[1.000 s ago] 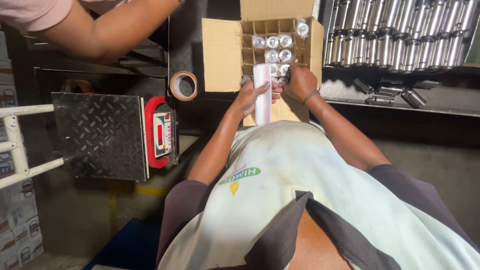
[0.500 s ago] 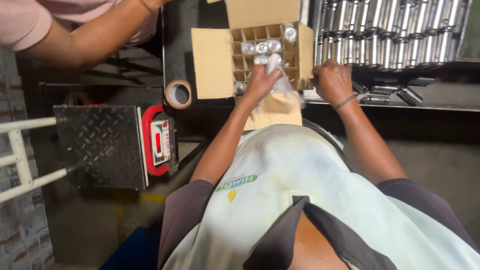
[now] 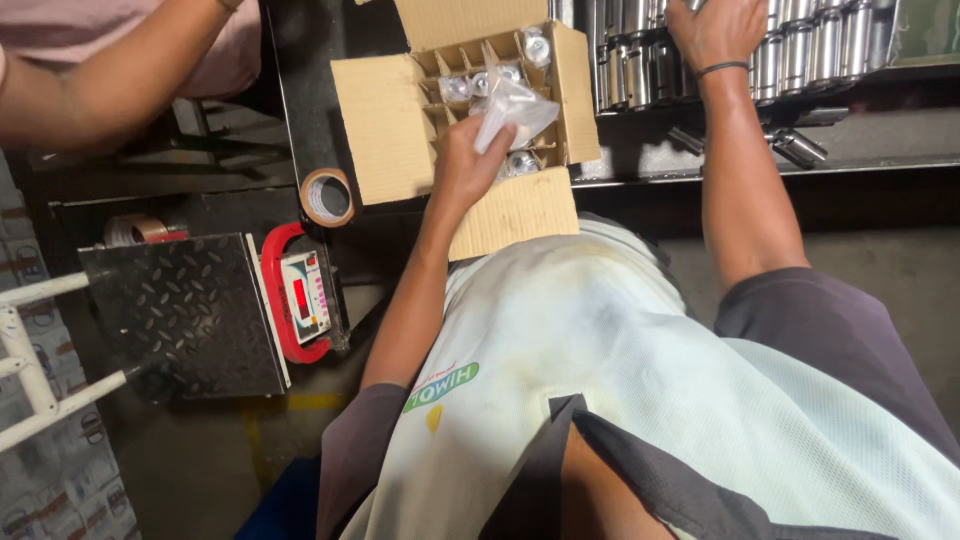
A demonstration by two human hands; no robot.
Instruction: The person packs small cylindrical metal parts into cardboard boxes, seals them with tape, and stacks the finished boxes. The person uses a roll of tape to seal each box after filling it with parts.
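My left hand (image 3: 463,162) grips a crumpled clear plastic bag (image 3: 515,105) over an open cardboard box (image 3: 385,120). The box has cardboard dividers, and shiny metal cylinders (image 3: 520,162) stand in several of its cells. My right hand (image 3: 714,30) reaches far right to a row of upright metal cylinders (image 3: 800,45) on the dark shelf. Its fingers lie on the cylinders and are cut off by the top edge. A black band circles that wrist.
A roll of brown tape (image 3: 327,197) lies left of the box. Below it stands a platform scale (image 3: 185,315) with a red-framed display (image 3: 303,296). Another person's arm (image 3: 120,80) stretches across the upper left. A white frame (image 3: 40,370) sits at the left edge.
My right hand left the box and moved right and up to the row of cylinders. My left hand stayed over the box, holding the plastic bag.
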